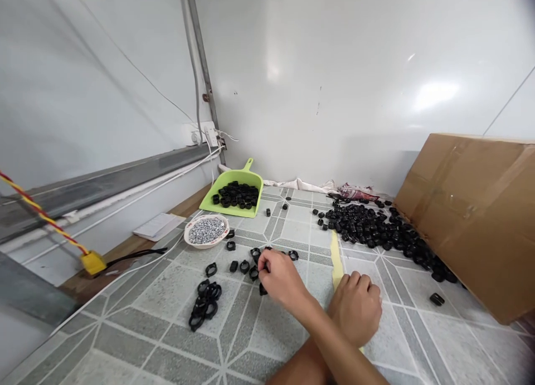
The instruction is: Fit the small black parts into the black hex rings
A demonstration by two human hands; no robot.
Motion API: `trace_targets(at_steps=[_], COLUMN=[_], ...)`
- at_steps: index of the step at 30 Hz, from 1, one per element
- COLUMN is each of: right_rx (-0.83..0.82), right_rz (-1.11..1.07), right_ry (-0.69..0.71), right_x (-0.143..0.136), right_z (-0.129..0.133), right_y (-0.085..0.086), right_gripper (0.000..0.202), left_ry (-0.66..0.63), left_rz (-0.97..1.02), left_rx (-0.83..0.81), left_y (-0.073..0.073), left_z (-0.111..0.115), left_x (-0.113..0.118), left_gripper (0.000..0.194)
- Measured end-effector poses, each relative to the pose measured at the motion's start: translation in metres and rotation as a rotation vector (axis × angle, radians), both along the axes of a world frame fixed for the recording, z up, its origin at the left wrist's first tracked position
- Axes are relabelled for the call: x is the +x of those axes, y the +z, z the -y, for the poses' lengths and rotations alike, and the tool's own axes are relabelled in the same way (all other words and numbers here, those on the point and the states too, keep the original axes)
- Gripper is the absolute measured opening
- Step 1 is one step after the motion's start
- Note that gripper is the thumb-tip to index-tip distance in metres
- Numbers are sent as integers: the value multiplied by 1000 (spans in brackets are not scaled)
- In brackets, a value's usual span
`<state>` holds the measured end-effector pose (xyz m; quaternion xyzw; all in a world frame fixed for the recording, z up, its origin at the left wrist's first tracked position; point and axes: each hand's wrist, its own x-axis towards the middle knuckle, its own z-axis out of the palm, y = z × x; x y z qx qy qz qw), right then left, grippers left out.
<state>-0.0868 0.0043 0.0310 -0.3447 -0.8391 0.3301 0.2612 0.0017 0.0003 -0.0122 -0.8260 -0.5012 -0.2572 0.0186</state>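
Observation:
My forearms cross, the right one on top. My right hand (281, 274) reaches left, its thumb and fingers pinched together over several loose black rings (244, 267); what it pinches is hidden. My left hand (355, 310) lies further right, fingers curled down beside a yellow strip (336, 257); anything inside it is hidden. A cluster of black rings (200, 304) lies on the tiled surface (167, 346) at the left. Beyond it stands a white bowl (186, 239) of small silvery pieces (207, 230).
A green dustpan (209, 205) holding black parts sits at the back. A large pile of black parts (368, 224) spreads beside a cardboard box (472, 218) at the right. Papers (157, 227), a yellow connector (93, 262) and white cables lie along the left wall.

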Motion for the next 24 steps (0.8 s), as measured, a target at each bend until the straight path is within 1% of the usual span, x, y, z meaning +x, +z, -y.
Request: trace_targets(at_steps=[3,7,10,11,12,14,16,17,19,21,23,24], right_rx=[-65,-74,-74,-67,-61,-59,-74,-86,-103,-110,-86,-62], right_rz=[-40,-109,-107,-116,-134,-171,-175,-160,-123,-102,-118,-150], right_ry=[10,1,42,33,-2,-144,-281,-310,-301,-235,-166,-155], right_x=[1,1,2,4,7,15,25,28,31,27,21,19], right_z=[-1,2,1,-1,-5,-17,-29,-33,-37,-32,-23,-19], right_y=[-3,-5,-2,-1,0,1,-2,-5,-12,-17,-14,-9], right_gripper=[21,20,19,19,19,20,22,23,24,24,25,25], left_ry=[6,6,17,22,26,39,68,84,97,72,42,35], left_rz=[-7,-9,1,7,12,24,30,30,24,22,45,66], left_rx=[14,8,-7,-10,-13,-25,-53,-69,-85,-76,-63,-63], left_y=[0,1,0,-1,-3,-7,-12,-13,-14,-13,-10,-8], left_z=[0,0,0,0,-1,-4,-6,-7,-9,-9,-7,-7], left_x=[0,1,1,2,3,6,9,11,12,11,8,6], left_gripper=[17,16,14,13,12,11,11,11,12,11,10,8])
